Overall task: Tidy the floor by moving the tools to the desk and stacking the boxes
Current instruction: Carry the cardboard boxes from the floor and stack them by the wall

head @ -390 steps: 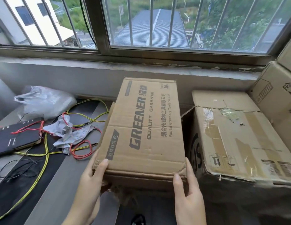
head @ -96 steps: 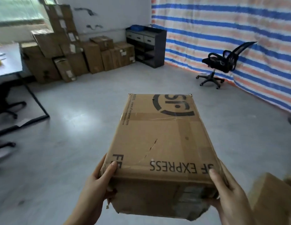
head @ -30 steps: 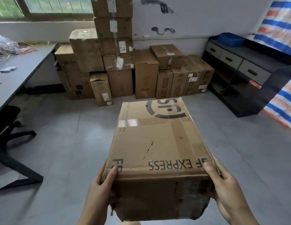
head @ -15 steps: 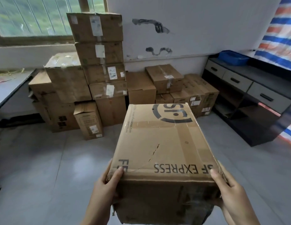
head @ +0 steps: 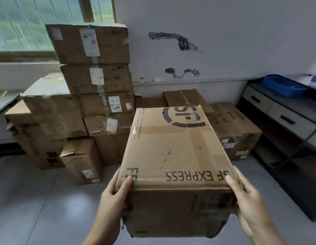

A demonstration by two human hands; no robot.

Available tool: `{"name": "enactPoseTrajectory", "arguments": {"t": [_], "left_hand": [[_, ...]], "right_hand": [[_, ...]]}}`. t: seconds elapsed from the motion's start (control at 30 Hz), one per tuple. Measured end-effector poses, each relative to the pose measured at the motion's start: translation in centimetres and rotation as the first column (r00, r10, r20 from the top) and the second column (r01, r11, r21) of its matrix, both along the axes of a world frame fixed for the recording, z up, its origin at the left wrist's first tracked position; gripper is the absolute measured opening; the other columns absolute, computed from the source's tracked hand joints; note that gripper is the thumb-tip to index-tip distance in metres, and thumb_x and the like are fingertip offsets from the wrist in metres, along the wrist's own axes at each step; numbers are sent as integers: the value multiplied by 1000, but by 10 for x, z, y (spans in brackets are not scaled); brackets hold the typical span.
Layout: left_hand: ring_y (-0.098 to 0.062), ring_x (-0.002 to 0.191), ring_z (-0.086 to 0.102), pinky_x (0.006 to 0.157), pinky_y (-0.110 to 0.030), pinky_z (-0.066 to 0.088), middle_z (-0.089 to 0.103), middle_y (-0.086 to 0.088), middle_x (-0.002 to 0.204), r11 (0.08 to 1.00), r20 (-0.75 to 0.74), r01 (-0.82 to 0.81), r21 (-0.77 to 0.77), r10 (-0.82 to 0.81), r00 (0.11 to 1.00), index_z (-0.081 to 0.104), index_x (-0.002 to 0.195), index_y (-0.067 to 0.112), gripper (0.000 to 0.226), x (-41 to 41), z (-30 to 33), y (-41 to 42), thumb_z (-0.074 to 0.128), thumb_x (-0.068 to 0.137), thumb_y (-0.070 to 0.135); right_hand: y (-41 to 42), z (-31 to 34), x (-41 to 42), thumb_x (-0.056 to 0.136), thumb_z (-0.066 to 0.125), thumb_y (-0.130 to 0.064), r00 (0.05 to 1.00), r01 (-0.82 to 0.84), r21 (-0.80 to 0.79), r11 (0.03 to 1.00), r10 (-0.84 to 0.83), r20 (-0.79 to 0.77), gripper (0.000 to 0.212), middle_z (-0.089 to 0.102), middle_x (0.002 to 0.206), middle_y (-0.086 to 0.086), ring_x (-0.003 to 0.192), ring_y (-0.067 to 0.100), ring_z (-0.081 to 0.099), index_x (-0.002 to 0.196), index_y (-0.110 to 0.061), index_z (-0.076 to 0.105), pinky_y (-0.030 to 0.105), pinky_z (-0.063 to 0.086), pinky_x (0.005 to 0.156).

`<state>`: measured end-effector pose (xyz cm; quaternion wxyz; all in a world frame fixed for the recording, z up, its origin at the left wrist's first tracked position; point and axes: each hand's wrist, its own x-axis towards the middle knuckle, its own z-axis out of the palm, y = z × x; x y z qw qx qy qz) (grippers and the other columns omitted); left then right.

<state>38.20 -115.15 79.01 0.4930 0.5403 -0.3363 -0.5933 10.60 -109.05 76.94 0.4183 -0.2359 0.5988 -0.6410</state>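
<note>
SF Express box held up off the floor, carried by both hands at its near corners. Left hand grips near-left corner, thumb on top, fingers curled under. Right hand grips near-right corner the same way. Top has a torn crease and tape. Behind it a stack of boxes against the wall, lower boxes to the right, dark cabinet with blue tray at right.

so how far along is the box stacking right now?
Done: a pile of boxes already stands against the wall. In hand: left hand and right hand carry the SF Express box, facing the pile, not yet set down. Left: placing it. No tools or desk work show here.
</note>
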Motion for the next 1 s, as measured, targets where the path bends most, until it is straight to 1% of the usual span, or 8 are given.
{"name": "enactPoseTrajectory", "arguments": {"t": [0.2, 0.3, 0.33, 0.43, 0.53, 0.7, 0.83, 1.0], "left_hand": [[-6, 83, 57, 66, -34, 50, 65, 14, 109, 998, -22, -38, -54, 37, 999, 54, 126, 40, 38, -66, 8, -132, 59, 89, 30], [-5, 67, 51, 59, -29, 47, 66, 12, 97, 995, -8, -46, -91, 45, 999, 55, 124, 41, 35, -84, 9, -197, 57, 91, 28], [-6, 67, 51, 59, -28, 46, 66, 12, 97, 993, -7, -53, -102, 53, 999, 55, 123, 40, 35, -89, 7, -221, 57, 91, 27], [-6, 79, 56, 60, -29, 48, 66, 16, 104, 991, -13, -79, -112, 78, 997, 52, 126, 39, 38, -100, -5, -295, 58, 91, 27], [-7, 98, 58, 66, -33, 50, 62, 19, 109, 993, -34, -79, -92, 76, 997, 46, 134, 34, 46, -106, -17, -367, 59, 90, 27], [-7, 97, 57, 84, -44, 51, 62, 16, 110, 998, -7, -58, -9, 58, 998, 41, 140, 29, 55, -107, -27, -476, 61, 89, 29], [-39, 112, 55, 92, -52, 49, 62, -6, 124, 996, 40, -70, 55, 68, 997, 48, 135, 32, 52, -107, -46, -544, 65, 86, 33], [-13, 107, 56, 93, -40, 50, 58, 9, 125, 996, 52, -73, 45, 71, 996, 43, 138, 34, 57, -125, -53, -605, 65, 85, 35]], "right_hand": [[-153, 36, -68, 80, 68, -31, 995, -82, -67, 994, 77, -68, 38, 67, 112, -8, 112, 19, 59, 115, -39, 57, 47, 40, 105], [-222, 35, -86, 42, 82, -66, 986, -148, -93, 985, 139, -94, 84, 68, 117, -8, 115, 17, 59, 118, -37, 62, 46, 41, 104], [-247, 34, -90, 45, 81, -66, 986, -145, -90, 985, 137, -96, 88, 67, 118, -8, 115, 17, 59, 123, -33, 60, 46, 41, 104], [-324, 20, -103, 86, 65, -28, 988, -134, -131, 982, 121, -99, 50, 67, 115, -7, 113, 14, 59, 133, -20, 54, 39, 40, 105], [-398, 1, -113, 91, 57, -17, 987, -125, -90, 988, 115, -110, 43, 64, 120, -4, 116, 14, 57, 134, -18, 53, 37, 38, 107], [-514, -20, -121, 86, 64, -25, 993, -118, 4, 993, 118, -28, 46, 65, 122, -4, 118, 18, 56, 131, -22, 55, 47, 38, 108], [-582, -37, -125, 85, 64, -27, 989, -150, 71, 986, 149, 28, 48, 65, 123, -1, 117, 22, 57, 132, -25, 53, 54, 40, 104], [-648, -48, -140, 58, 79, -55, 986, -165, 111, 980, 160, 54, 85, 64, 123, 0, 116, 23, 58, 133, -23, 53, 52, 41, 103]]}}
